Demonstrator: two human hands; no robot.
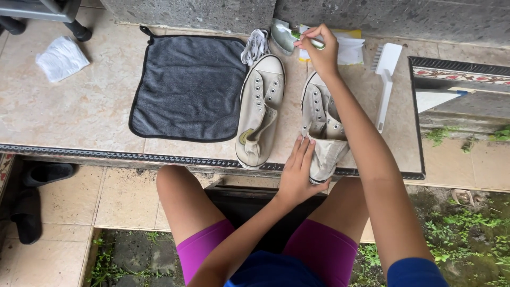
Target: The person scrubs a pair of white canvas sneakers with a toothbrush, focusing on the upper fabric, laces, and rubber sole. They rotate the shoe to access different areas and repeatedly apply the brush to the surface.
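Note:
Two off-white canvas shoes without laces lie side by side on a tiled ledge (79,114). My left hand (297,172) grips the heel of the right shoe (321,130), which hangs slightly over the ledge's front edge. My right hand (319,50) reaches past the shoe's toe and holds a green-handled toothbrush (303,37), its head in a small metal dish (281,34). The left shoe (258,111) lies untouched, tongue flopped out.
A dark grey cloth (188,87) is spread left of the shoes, with white laces (255,47) bundled at its corner. A white scrub brush (385,79) lies to the right, a yellow-white sponge (348,50) behind, a crumpled white cloth (61,58) far left. Black sandals (32,196) rest below.

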